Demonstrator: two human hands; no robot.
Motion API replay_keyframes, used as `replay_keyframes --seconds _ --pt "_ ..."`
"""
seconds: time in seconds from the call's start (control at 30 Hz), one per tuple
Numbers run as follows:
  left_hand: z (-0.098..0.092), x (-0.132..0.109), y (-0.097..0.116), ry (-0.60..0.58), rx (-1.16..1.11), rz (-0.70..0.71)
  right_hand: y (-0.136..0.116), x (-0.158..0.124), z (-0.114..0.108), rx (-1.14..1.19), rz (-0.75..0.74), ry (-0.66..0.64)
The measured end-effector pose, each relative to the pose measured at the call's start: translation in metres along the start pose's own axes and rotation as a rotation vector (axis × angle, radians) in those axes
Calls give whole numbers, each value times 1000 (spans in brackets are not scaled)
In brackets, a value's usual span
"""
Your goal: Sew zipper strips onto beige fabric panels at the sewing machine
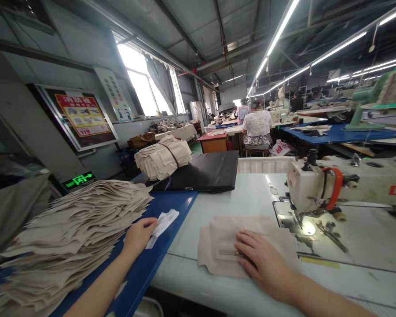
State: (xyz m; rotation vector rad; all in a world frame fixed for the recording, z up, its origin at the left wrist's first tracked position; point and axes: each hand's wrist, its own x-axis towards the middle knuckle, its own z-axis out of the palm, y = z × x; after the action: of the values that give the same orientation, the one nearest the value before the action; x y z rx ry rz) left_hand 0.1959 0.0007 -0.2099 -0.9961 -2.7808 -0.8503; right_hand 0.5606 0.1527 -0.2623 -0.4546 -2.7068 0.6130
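Note:
My left hand [139, 236] is closed in a pinch on a small stack of white paper labels [163, 222] lying on the blue table [171, 202]. Just left of it is a tall fanned pile of beige fabric pieces [69, 233]. My right hand [262, 259] lies flat with fingers stretched on a beige fabric piece [224, 240] that has a small slit-like detail. This piece rests on the pale sewing table [218, 198], left of the needle area of the white sewing machine [333, 185].
A tied bundle of beige pieces [163, 156] and a black flat sheet [211, 169] lie at the back of the tables. A white ribbed tray [264, 165] stands behind. A person in a white top [257, 125] sits farther off among other worktables.

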Motion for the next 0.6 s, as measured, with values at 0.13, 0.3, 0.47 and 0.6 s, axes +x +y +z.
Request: replay_keyframes --seconds 0.13,0.3,0.47,0.6 --pt "-6 2 -3 17 -97 -58 -1 0 0 -17 9 -16" --pt "-12 0 0 31 -219 -111 -1 1 0 -23 2 -17" --pt "-10 -1 3 -9 -327 -145 -1 1 -1 -47 1 -25" --pt "-2 -1 2 -68 -399 -177 -2 1 -2 -42 1 -32"
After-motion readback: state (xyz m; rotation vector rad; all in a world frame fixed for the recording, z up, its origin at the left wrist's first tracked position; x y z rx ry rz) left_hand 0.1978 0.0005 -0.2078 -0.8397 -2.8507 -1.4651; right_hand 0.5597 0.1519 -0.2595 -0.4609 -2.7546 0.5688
